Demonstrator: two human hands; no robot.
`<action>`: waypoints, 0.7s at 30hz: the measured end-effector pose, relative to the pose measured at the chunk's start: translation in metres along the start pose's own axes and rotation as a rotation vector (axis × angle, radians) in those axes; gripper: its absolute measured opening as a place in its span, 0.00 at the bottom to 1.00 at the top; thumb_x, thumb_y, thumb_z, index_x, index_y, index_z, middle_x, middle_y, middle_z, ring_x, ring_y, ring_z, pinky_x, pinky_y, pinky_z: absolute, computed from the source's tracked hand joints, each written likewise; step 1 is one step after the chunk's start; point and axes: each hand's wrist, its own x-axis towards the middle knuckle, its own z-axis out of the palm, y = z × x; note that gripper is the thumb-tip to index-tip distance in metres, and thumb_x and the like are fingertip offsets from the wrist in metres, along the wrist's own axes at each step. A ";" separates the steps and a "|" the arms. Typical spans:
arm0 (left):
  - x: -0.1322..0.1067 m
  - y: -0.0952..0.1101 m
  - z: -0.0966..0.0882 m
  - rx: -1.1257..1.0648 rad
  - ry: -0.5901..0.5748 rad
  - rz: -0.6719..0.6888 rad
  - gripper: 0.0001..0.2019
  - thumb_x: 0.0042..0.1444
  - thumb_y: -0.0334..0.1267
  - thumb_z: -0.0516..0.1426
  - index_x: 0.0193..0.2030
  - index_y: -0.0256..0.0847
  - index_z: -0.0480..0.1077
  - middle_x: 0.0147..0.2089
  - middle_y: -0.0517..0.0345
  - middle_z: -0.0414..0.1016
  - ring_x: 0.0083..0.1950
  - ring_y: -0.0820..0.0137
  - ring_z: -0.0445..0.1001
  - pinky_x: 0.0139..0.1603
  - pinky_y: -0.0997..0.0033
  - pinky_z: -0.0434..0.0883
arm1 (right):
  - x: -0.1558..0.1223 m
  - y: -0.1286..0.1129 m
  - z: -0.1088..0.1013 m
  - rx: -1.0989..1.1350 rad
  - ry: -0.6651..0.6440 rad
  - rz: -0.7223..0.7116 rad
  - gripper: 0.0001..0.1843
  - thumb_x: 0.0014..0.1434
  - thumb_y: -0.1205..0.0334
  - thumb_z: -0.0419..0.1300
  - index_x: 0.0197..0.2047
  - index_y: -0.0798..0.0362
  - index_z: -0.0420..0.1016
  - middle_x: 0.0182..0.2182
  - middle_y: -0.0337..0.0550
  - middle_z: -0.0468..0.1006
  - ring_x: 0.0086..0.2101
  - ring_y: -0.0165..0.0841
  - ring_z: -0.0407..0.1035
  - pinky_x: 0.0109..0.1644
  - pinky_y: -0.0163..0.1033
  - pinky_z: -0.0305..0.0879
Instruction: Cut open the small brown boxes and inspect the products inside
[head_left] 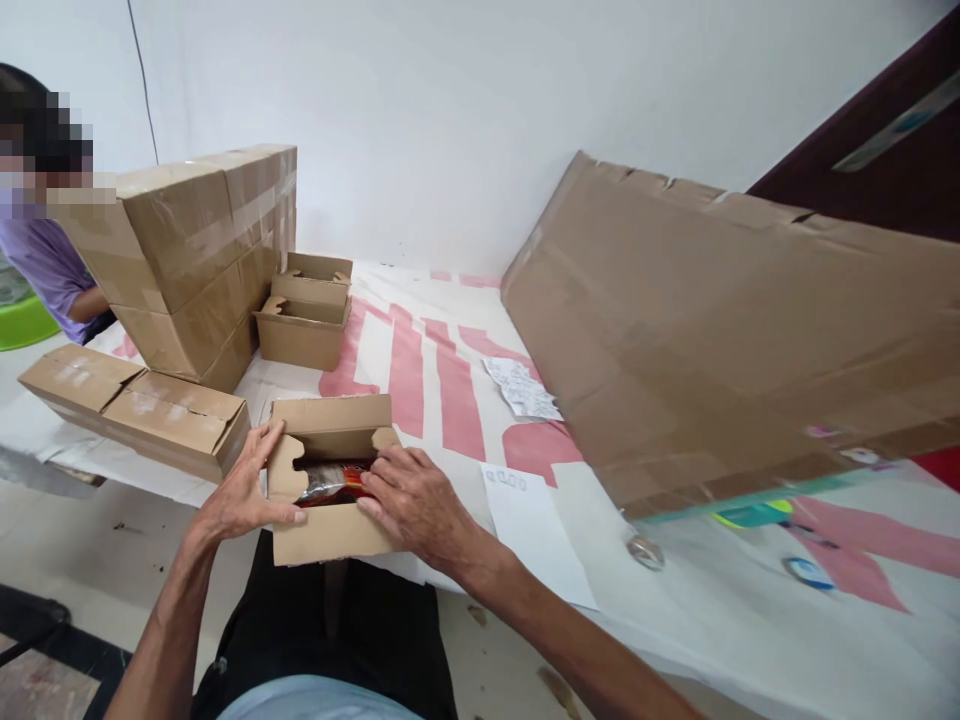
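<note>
A small brown cardboard box (330,530) sits at the near edge of the table, its lid up. Inside it lies a shiny packet (330,483) with red on it. My left hand (244,490) grips the box's left side, thumb across the front and fingers behind the side flap. My right hand (416,500) lies over the box's right side, its fingers curled onto the right flap and the opening.
Two taped boxes (142,405) lie at the left, a tall stack of taped boxes (202,250) behind them, and an open small box (304,320) beside it. A big flat cardboard sheet (735,330) leans at the right. Papers (525,390) lie on the table. A person in purple sits far left.
</note>
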 end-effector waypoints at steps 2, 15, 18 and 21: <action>-0.001 0.002 0.000 -0.013 0.007 -0.010 0.60 0.48 0.59 0.72 0.82 0.47 0.46 0.80 0.39 0.49 0.80 0.40 0.52 0.77 0.38 0.58 | -0.005 0.007 -0.006 -0.111 0.016 0.060 0.11 0.71 0.62 0.60 0.37 0.52 0.79 0.34 0.48 0.80 0.45 0.44 0.70 0.52 0.48 0.62; -0.007 -0.001 0.029 0.129 0.243 -0.007 0.43 0.56 0.44 0.64 0.78 0.43 0.56 0.77 0.40 0.58 0.78 0.45 0.57 0.77 0.40 0.59 | 0.034 0.030 0.009 -0.043 -0.460 0.112 0.09 0.59 0.57 0.73 0.35 0.53 0.83 0.35 0.53 0.84 0.38 0.44 0.76 0.40 0.44 0.63; -0.011 0.000 0.031 0.090 0.247 0.021 0.41 0.60 0.44 0.62 0.78 0.41 0.55 0.79 0.39 0.56 0.80 0.45 0.54 0.78 0.40 0.57 | 0.050 0.025 0.018 0.010 -0.554 0.109 0.15 0.54 0.51 0.77 0.35 0.54 0.83 0.34 0.52 0.85 0.36 0.44 0.79 0.38 0.42 0.64; -0.015 -0.001 0.031 0.026 0.232 0.041 0.39 0.64 0.45 0.59 0.79 0.41 0.53 0.81 0.40 0.52 0.81 0.46 0.51 0.79 0.41 0.54 | 0.056 0.019 0.025 0.023 -0.572 0.101 0.14 0.49 0.57 0.79 0.34 0.54 0.83 0.34 0.51 0.85 0.35 0.44 0.80 0.38 0.41 0.66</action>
